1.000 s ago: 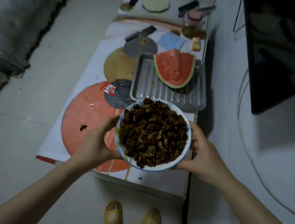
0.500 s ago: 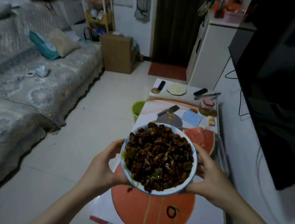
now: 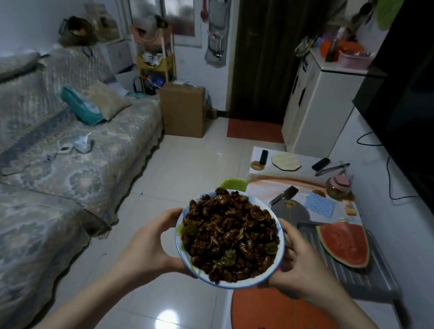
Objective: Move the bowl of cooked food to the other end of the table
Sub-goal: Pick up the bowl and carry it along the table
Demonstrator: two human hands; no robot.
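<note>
A white, blue-rimmed bowl of cooked food, heaped with dark brown glazed pieces and green pepper bits, hangs in the air left of the low table, partly over the floor. My left hand cups its left side and my right hand cups its right side. The table runs away from me on the right; its far end carries a round pale mat and small dark items.
On the table sit a metal tray with a watermelon half, an orange round mat, a jar, a blue cloth. A sofa fills the left, white tiled floor between. A green bin stands beside the table.
The bowl, held in both hands, has shifted left off the table's near end toward the floor side. The view has lifted and turned, showing more of the room and sofa.
</note>
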